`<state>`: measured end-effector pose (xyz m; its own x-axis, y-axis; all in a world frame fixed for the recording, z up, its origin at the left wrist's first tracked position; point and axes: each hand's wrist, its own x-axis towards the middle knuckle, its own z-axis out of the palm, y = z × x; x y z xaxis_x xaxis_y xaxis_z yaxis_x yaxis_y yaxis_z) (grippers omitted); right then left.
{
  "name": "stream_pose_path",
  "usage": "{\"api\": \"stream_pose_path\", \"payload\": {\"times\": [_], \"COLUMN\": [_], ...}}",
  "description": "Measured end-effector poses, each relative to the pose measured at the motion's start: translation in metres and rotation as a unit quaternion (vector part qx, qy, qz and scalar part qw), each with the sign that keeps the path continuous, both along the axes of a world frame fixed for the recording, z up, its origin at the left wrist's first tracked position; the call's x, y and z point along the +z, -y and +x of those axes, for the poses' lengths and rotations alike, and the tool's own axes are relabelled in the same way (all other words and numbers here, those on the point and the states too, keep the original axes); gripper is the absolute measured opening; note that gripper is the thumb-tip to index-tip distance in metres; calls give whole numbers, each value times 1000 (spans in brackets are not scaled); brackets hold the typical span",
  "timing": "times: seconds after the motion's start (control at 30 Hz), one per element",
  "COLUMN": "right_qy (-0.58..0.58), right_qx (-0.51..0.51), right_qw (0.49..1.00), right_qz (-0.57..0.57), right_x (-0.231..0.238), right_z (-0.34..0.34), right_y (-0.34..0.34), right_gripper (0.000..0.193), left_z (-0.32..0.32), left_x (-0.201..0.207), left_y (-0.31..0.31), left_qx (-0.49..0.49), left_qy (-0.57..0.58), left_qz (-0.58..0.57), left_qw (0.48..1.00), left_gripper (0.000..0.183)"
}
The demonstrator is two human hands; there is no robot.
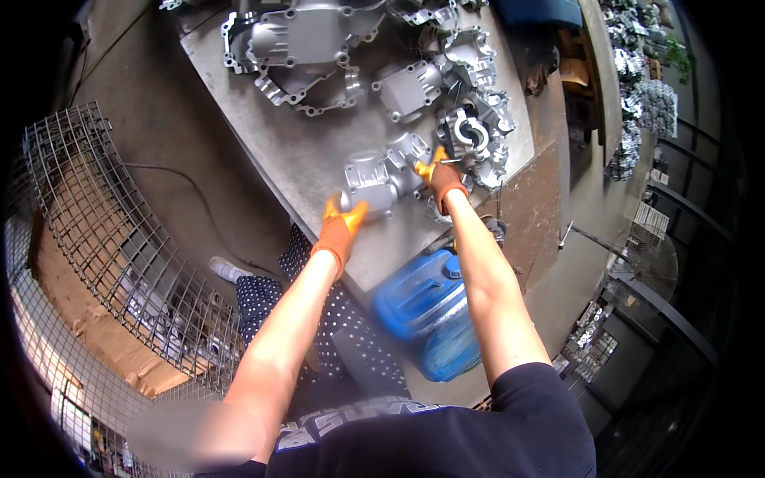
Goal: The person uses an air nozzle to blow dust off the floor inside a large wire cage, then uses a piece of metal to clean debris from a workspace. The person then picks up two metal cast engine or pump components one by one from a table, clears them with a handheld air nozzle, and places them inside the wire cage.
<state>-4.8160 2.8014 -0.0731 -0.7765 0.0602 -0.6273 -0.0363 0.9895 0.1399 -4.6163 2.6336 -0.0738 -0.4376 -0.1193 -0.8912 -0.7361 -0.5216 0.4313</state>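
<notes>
My left hand [341, 227], in an orange glove, grips the near-left edge of a silver-grey metal casting [369, 187] on the metal tabletop [279, 147]. A second, smaller-looking casting [408, 151] sits right beside it, slightly blurred. My right hand [442, 179], gloved the same way, is closed at that casting's right side. A thin pale sliver shows by its fingers; what it is, I cannot make out. Just beyond the right hand, a casting with a round ring opening [470, 131] leans among other parts.
Larger castings [311, 36] and a flat-faced casting [408, 92] lie farther up the table. Below its near edge stands a blue plastic jerrycan [426, 307]. At left is a wire mesh cage [103, 215] with cardboard and metal parts inside. A cable [199, 195] crosses the floor.
</notes>
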Motion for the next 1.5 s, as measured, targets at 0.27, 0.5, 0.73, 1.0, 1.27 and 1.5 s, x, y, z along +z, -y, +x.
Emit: {"api": "stream_pose_path", "payload": {"times": [0.27, 0.5, 0.73, 1.0, 1.27, 1.5], "right_qy": [94, 148, 138, 172, 392, 148], "right_qx": [-117, -154, -320, -64, -241, 341], "right_qw": [982, 917, 813, 874, 649, 687], "right_qz": [-113, -337, -466, -451, -606, -625], "right_x": [-13, -79, -18, 25, 152, 151], "right_z": [-23, -10, 32, 93, 219, 323], "right_y": [-1, -105, -34, -18, 190, 285], "right_gripper": [68, 45, 29, 31, 37, 34], "left_z": [1, 0, 11, 75, 205, 313], "left_x": [-27, -6, -20, 25, 94, 146], "left_y": [-8, 8, 34, 144, 173, 244], "left_qx": [23, 29, -55, -94, 285, 105], "left_qy": [49, 23, 9, -92, -257, -308], "left_qz": [-72, -70, -103, 192, 384, -147], "left_qw": [996, 997, 993, 973, 840, 934], "left_gripper": [69, 65, 70, 34, 50, 39]}}
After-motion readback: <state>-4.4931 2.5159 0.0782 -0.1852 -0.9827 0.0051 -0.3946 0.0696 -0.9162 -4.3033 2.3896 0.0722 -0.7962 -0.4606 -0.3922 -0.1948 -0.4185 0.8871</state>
